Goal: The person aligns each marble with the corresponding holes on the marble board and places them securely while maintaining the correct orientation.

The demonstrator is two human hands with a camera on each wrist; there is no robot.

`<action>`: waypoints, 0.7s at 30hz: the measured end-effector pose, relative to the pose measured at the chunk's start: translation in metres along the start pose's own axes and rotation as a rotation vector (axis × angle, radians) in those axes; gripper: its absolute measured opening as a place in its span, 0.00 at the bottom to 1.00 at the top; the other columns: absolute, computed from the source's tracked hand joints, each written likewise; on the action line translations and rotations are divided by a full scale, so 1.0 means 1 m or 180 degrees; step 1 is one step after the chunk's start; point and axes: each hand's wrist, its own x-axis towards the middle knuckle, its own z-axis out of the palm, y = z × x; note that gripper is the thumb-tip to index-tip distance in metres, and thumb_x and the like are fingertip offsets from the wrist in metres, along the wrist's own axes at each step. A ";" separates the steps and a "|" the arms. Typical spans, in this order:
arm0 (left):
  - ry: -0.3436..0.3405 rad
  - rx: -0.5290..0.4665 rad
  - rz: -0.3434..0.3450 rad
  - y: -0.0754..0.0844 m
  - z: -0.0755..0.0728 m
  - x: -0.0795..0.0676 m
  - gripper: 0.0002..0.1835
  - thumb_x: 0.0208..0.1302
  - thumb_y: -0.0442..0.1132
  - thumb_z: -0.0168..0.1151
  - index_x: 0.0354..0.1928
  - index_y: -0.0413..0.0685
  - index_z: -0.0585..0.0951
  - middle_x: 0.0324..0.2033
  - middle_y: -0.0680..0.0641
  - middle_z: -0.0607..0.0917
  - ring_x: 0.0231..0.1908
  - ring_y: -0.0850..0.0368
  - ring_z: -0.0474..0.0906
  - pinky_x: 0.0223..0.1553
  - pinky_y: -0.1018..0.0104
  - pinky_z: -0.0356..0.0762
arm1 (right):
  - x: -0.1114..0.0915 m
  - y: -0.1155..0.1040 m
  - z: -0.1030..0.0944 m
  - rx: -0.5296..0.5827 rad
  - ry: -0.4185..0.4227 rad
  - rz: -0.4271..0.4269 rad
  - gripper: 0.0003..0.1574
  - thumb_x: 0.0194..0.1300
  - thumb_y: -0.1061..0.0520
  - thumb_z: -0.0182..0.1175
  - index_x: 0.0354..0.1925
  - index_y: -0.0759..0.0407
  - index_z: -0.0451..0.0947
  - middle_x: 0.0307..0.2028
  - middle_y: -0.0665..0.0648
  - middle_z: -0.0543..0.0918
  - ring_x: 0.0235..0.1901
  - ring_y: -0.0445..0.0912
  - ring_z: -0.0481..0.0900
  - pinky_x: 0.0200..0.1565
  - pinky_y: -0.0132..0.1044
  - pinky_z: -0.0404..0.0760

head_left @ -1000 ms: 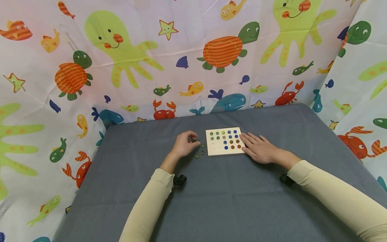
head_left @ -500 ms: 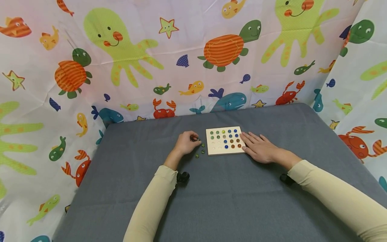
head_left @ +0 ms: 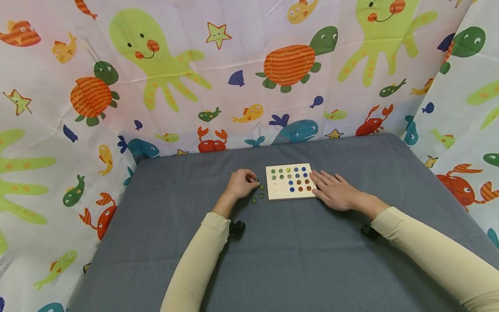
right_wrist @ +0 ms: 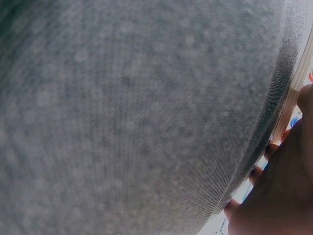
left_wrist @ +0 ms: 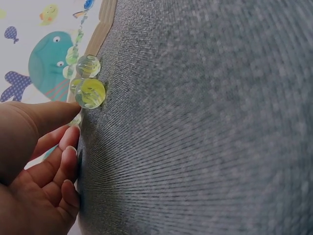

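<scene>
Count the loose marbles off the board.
4, all left of the board: a first marble at the left hand; then, coming toward the person across the cloth, a second marble, a third marble and a fourth marble. The left hand may hide others.

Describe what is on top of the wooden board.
Green, yellow, blue and orange-brown marbles sit in the board; four near-left holes look empty. The right hand covers part of its right edge; whatever lies beneath the hand is hidden.
</scene>
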 end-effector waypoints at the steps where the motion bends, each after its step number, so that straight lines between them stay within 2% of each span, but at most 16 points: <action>1: 0.0008 0.0000 0.0002 0.000 0.000 0.000 0.08 0.66 0.39 0.71 0.42 0.43 0.87 0.32 0.48 0.85 0.34 0.54 0.78 0.42 0.60 0.75 | 0.000 0.000 0.000 -0.0006 0.0003 -0.0003 0.41 0.84 0.41 0.37 0.82 0.56 0.42 0.82 0.60 0.45 0.80 0.62 0.41 0.72 0.70 0.38; 11: 0.0080 -0.0145 0.0063 -0.001 -0.002 -0.004 0.08 0.66 0.39 0.71 0.41 0.43 0.86 0.32 0.48 0.86 0.34 0.54 0.79 0.41 0.59 0.76 | 0.001 0.005 0.003 -0.0060 0.0044 -0.0040 0.41 0.84 0.40 0.37 0.82 0.57 0.43 0.81 0.61 0.46 0.80 0.62 0.42 0.72 0.70 0.39; 21: 0.0105 -0.0283 0.0102 -0.003 -0.008 -0.012 0.09 0.66 0.41 0.72 0.42 0.43 0.86 0.34 0.47 0.87 0.35 0.53 0.80 0.42 0.57 0.78 | -0.004 0.000 0.000 -0.0013 0.0134 -0.0091 0.43 0.83 0.37 0.35 0.82 0.58 0.44 0.81 0.62 0.48 0.79 0.64 0.44 0.71 0.71 0.40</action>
